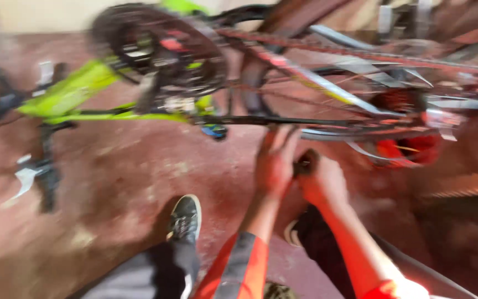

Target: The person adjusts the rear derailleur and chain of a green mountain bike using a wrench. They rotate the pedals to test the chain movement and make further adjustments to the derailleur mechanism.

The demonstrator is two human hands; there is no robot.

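The picture is heavily blurred. A lime-green bicycle frame (70, 91) lies across the reddish floor, with its black chainring (156, 47) and crank at top centre and a rusty chain (360, 55) running right toward the rear hub (399, 102). My left hand (275, 160) reaches up with fingers spread, touching a dark stay of the bicycle (261, 119). My right hand (319, 177) is curled around a small dark object (305, 164) just beside it; what that object is cannot be told.
My feet in dark shoes (185, 218) stand on the floor below the bicycle. A black pedal or handlebar part (42, 171) lies at the left. A small blue piece (214, 131) hangs under the frame. Red parts (408, 149) sit near the rear wheel.
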